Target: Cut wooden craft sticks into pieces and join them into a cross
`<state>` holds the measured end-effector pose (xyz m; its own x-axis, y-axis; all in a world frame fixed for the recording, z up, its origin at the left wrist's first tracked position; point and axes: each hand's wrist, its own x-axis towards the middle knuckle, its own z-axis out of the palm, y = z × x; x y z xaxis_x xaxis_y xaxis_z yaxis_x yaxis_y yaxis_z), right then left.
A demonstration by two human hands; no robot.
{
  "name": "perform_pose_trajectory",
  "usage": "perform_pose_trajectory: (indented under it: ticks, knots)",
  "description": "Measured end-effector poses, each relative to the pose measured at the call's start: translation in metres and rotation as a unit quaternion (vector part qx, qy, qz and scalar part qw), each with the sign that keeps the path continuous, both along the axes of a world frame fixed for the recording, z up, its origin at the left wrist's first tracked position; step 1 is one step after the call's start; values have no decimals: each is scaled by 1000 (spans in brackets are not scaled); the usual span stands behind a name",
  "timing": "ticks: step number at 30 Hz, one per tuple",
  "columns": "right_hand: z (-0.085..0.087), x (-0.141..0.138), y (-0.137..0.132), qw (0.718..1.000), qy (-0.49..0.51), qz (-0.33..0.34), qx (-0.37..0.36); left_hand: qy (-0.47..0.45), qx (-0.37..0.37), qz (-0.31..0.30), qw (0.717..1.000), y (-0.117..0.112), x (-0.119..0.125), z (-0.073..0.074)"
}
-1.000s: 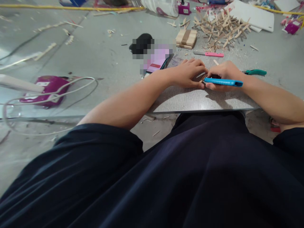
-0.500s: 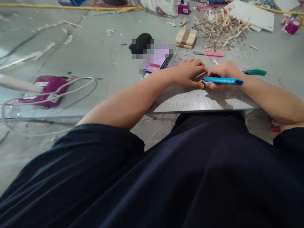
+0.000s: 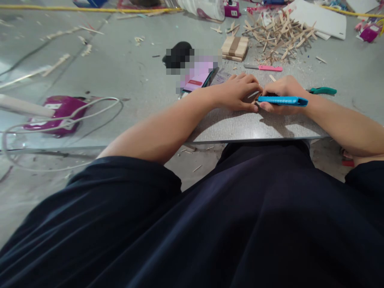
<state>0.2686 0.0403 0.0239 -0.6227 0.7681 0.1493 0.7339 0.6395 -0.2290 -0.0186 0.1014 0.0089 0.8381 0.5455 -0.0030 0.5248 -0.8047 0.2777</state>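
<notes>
A blue utility knife (image 3: 282, 101) is gripped in my right hand (image 3: 283, 90), its handle pointing right and its front end at my left fingertips. My left hand (image 3: 241, 94) rests on the table just left of it, fingers curved and thumb pressed in. Between the two hands a small wooden piece (image 3: 256, 96) shows, mostly hidden by my fingers. Beyond them lies a knife with a pink handle (image 3: 270, 68), and green-handled pliers (image 3: 322, 91) are to the right of my right wrist.
A banded bundle of craft sticks (image 3: 235, 48) and a heap of cut sticks (image 3: 282, 36) lie farther back. A phone (image 3: 198, 78) and a black mouse (image 3: 180, 52) are left of my hands. A purple power strip (image 3: 61, 114) with a white cable (image 3: 99, 101) sits far left.
The blue utility knife has tilted slightly in my right hand. My left hand has hardly moved.
</notes>
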Motion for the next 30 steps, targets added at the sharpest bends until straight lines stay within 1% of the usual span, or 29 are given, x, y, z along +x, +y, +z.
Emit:
perform_pose_trajectory:
  ticks: [9, 16, 23, 26, 30]
  knots:
    - [1, 0, -1, 999, 24, -7, -23, -3, 3, -6, 1000, 2, -1, -2]
    - [3, -1, -2, 999, -29, 3, 15, 2, 12, -11, 1000, 3, -1, -1]
    - [7, -2, -4, 998, -57, 3, 18, 7, 14, -6, 1000, -2, 0, 2]
    - [8, -1, -4, 999, -50, 15, 8, 1, 13, -5, 1000, -1, 0, 1]
    - [5, 2, -3, 999, -22, 31, -28, 3, 12, -10, 1000, 0, -1, -2]
